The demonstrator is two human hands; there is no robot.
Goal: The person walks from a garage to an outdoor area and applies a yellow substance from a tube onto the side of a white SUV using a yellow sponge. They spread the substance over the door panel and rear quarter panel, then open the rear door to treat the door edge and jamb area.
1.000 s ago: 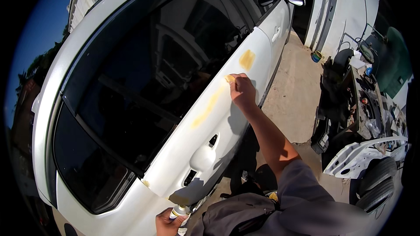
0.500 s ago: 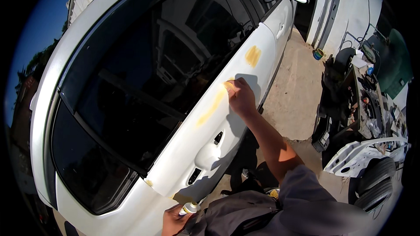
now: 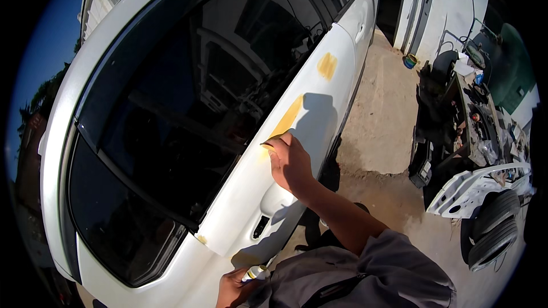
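Observation:
My right hand (image 3: 290, 162) presses a thin putty spreader (image 3: 266, 146) against the white car door (image 3: 240, 194), just below the window. Its fingers are closed round the spreader and hide most of it. A streak of yellow putty (image 3: 289, 115) runs up the door from this hand, and a separate yellow patch (image 3: 327, 66) lies farther up the door. At the bottom, my left hand (image 3: 233, 288) is closed round a white tube (image 3: 255, 273) with yellow marks on it.
The dark side window (image 3: 171, 114) borders the work area. Below my right hand is the door handle recess (image 3: 261, 225). On the right stand a cluttered workbench (image 3: 456, 131), a loose white door panel (image 3: 451, 194) and stacked tyres (image 3: 494, 231).
My right hand has slid down along the door, toward me and left. The putty streak above it now looks broader and smoother. My left hand still holds the tube.

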